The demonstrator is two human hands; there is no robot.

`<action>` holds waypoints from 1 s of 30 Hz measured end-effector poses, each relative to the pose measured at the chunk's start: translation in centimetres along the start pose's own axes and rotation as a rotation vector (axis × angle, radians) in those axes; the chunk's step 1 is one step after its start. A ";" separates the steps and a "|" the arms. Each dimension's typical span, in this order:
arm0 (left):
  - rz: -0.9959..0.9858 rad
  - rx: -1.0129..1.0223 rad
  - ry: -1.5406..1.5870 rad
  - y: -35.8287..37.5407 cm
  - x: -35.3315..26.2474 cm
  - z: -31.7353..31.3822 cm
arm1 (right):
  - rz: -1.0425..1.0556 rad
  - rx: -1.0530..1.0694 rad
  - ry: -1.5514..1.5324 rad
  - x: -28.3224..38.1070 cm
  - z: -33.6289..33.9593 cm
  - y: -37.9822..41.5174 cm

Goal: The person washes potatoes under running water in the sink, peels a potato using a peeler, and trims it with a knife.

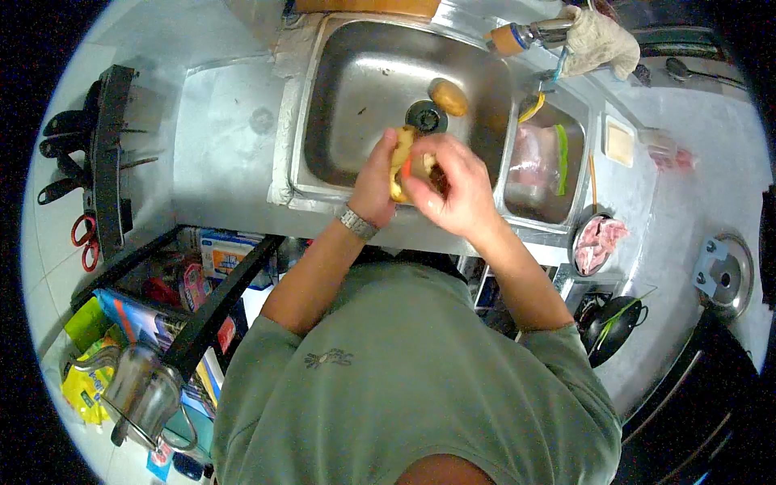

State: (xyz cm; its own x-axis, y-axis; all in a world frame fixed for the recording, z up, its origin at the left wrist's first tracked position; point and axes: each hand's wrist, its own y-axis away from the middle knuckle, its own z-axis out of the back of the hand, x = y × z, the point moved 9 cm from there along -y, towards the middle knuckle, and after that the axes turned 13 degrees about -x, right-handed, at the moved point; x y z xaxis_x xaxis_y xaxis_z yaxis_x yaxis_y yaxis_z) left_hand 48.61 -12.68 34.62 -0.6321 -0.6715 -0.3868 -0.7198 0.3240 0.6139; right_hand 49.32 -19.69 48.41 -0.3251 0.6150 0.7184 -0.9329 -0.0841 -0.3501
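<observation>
Head-camera view looks straight down over a person in a grey-green shirt (pixel 412 372) standing at a steel sink (pixel 364 73). Both forearms reach forward and meet over the sink's near rim. Left hand (pixel 376 178), a metal watch (pixel 356 221) on its wrist, is wrapped around a pale, partly peeled potato (pixel 399 158), holding it upright just above the basin. Right hand (pixel 453 186) is closed against the potato's other side, fingers curled round something with an orange-red part; whether it is a peeler I cannot tell. Farther in, a second, unpeeled potato (pixel 449 97) lies on the basin floor just beside the drain (pixel 426 116). At the back right, a cloth (pixel 600 40) is draped over the tap (pixel 525 35). Off to the right on the counter sits a bowl of raw meat (pixel 600 242).
</observation>
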 end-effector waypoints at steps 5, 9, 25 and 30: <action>-0.030 -0.043 -0.152 0.6 -1.1 -0.3 | -0.115 -0.158 -0.057 -2.5 0.7 -1.7; -0.057 -0.066 -0.198 0.1 -1.0 0.5 | -0.401 -0.120 -0.191 -4.5 0.1 -0.9; -0.035 -0.127 -0.173 0.4 -0.8 1.7 | -0.403 -0.139 -0.199 -6.9 0.8 -1.2; -0.087 -0.159 -0.028 -0.3 -0.9 1.3 | 0.122 0.002 0.015 1.7 -0.2 -1.4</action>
State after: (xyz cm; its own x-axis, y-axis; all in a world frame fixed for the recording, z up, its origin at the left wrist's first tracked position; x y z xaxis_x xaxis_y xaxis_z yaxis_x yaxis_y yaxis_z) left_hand 49.07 -11.28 33.88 -0.5787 -0.6727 -0.4612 -0.7191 0.1541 0.6775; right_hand 50.08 -18.40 49.97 -0.4339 0.6117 0.6615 -0.8868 -0.1603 -0.4335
